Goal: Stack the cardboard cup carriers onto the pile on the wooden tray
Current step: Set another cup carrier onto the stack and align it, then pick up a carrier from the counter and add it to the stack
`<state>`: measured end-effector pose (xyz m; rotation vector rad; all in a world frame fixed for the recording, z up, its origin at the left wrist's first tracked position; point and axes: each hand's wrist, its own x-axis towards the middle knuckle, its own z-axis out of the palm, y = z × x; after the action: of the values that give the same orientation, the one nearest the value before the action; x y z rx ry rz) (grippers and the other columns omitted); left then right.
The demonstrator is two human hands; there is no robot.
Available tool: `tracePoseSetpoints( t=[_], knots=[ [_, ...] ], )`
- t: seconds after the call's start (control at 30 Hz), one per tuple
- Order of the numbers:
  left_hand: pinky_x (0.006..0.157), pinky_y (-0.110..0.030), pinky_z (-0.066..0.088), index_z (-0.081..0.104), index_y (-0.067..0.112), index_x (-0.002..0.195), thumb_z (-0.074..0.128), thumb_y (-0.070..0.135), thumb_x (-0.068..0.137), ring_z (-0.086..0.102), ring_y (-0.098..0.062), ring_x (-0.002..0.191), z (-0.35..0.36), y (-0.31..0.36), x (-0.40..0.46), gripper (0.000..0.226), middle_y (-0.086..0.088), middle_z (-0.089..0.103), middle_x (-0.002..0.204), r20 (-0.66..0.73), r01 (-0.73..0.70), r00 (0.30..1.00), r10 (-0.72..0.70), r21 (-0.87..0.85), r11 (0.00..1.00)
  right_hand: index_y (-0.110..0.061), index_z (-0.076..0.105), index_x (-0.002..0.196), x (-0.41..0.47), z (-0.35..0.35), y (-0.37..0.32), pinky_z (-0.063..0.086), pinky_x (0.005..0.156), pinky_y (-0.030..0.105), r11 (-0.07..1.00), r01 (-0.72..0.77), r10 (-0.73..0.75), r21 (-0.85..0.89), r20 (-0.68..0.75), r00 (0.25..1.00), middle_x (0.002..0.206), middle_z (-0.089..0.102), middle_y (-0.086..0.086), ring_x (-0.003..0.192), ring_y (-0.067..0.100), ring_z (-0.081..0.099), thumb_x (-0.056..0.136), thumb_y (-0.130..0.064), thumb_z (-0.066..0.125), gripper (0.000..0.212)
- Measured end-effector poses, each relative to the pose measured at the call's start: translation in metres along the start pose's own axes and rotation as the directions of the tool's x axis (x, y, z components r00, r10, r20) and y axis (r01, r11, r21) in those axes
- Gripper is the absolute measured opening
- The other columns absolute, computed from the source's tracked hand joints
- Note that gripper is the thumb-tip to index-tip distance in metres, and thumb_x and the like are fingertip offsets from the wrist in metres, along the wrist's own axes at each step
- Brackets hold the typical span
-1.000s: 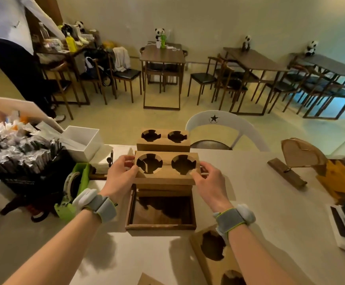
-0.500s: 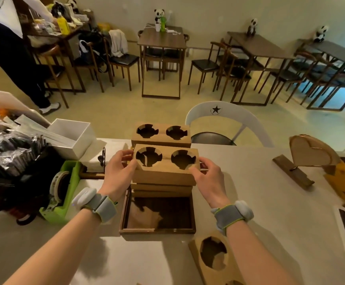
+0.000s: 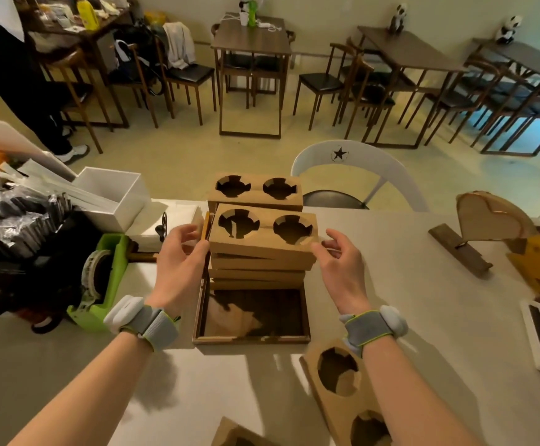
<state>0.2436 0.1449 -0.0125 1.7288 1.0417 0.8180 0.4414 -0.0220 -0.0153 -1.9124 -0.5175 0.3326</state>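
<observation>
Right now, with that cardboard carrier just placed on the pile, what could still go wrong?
1. The top carrier sits skewed, overhanging the pile on the right. It might slide off when the left hand and right hand pull away.
2. The pile fills only the far end of the wooden tray, so more layers could tip it.
3. Another carrier lies under the right forearm and could get knocked.

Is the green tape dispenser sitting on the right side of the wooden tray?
No, the green tape dispenser sits left of the dark wooden tray, beyond the left hand.
</observation>
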Motion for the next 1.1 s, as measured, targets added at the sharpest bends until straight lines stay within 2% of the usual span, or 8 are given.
tracePoseSetpoints(
  t=[0.07,0.2,0.43,0.53,0.67,0.8,0.9,1.1],
  knots=[
    [0.079,-0.028,0.048,0.053,0.022,0.122,0.057,0.026,0.09,0.058,-0.01,0.1,-0.007,-0.006,-0.01,0.032,0.003,0.06,0.111,-0.025,0.021,0.999,-0.021,-0.015,1.0,-0.023,0.057,0.128,-0.002,-0.009,0.002,0.049,0.081,0.028,1.0,-0.004,0.004,-0.007,-0.044,0.999,0.112,0.062,-0.002,0.099,0.011,0.058,0.086,-0.038,0.063,0.044],
    [0.072,-0.021,0.045,0.055,0.024,0.111,0.055,0.021,0.091,0.056,-0.004,0.093,-0.01,-0.022,-0.049,0.02,0.012,0.059,0.098,0.0,0.063,0.998,-0.063,0.019,0.998,-0.021,0.061,0.12,-0.026,-0.026,0.012,0.051,0.085,0.035,0.996,-0.053,0.049,-0.066,-0.068,0.996,0.107,0.063,0.0,0.096,0.014,0.059,0.087,-0.033,0.063,0.035],
    [0.07,-0.024,0.045,0.06,0.019,0.106,0.054,0.024,0.092,0.059,-0.011,0.092,-0.004,-0.045,-0.114,0.017,0.004,0.063,0.099,0.3,0.084,0.946,-0.125,0.145,0.986,-0.017,0.067,0.111,-0.101,-0.052,0.036,0.049,0.081,0.033,0.98,-0.131,0.115,-0.151,-0.11,0.987,0.104,0.066,0.002,0.092,0.018,0.061,0.086,-0.029,0.064,0.028],
    [0.074,-0.029,0.047,0.058,0.017,0.108,0.055,0.026,0.092,0.058,-0.016,0.095,-0.006,-0.059,-0.152,0.018,-0.001,0.062,0.103,0.387,0.126,0.899,-0.205,0.219,0.967,-0.019,0.066,0.103,-0.155,-0.061,0.055,0.045,0.071,0.025,0.969,-0.152,0.134,-0.195,-0.102,0.986,0.095,0.065,-0.002,0.087,0.016,0.061,0.085,-0.028,0.065,0.02],
    [0.067,-0.024,0.046,0.057,0.014,0.115,0.056,0.025,0.091,0.058,-0.019,0.097,-0.018,-0.074,-0.193,0.027,-0.005,0.06,0.108,0.418,0.13,0.88,-0.227,0.249,0.96,-0.025,0.065,0.099,-0.221,-0.064,0.082,0.041,0.061,0.019,0.949,-0.159,0.142,-0.271,-0.082,0.987,0.091,0.066,-0.007,0.078,0.007,0.06,0.086,-0.027,0.063,0.014],
    [0.079,-0.041,0.056,0.055,0.014,0.12,0.057,0.03,0.091,0.061,-0.026,0.097,-0.027,-0.082,-0.224,0.033,-0.007,0.059,0.107,0.425,0.137,0.873,-0.242,0.263,0.955,-0.023,0.062,0.098,-0.274,-0.067,0.104,0.042,0.061,0.015,0.945,-0.135,0.116,-0.298,-0.08,0.99,0.091,0.063,-0.002,0.076,0.006,0.058,0.088,-0.021,0.062,0.01],
    [0.079,-0.042,0.055,0.056,0.014,0.117,0.056,0.03,0.091,0.061,-0.026,0.097,-0.027,-0.085,-0.236,0.031,-0.007,0.061,0.106,0.414,0.145,0.874,-0.255,0.279,0.949,-0.021,0.063,0.095,-0.296,-0.066,0.112,0.041,0.061,0.012,0.939,-0.132,0.109,-0.317,-0.088,0.99,0.089,0.063,-0.002,0.076,0.005,0.057,0.088,-0.018,0.062,0.007],
    [0.078,-0.042,0.054,0.057,0.015,0.111,0.055,0.024,0.09,0.06,-0.024,0.095,-0.031,-0.085,-0.247,0.023,-0.003,0.061,0.101,0.42,0.12,0.882,-0.213,0.237,0.964,-0.021,0.062,0.099,-0.308,-0.06,0.111,0.049,0.064,0.027,0.947,-0.185,0.169,-0.263,-0.082,0.982,0.075,0.063,-0.006,0.072,0.009,0.059,0.089,-0.021,0.062,0.01]
  ],
)
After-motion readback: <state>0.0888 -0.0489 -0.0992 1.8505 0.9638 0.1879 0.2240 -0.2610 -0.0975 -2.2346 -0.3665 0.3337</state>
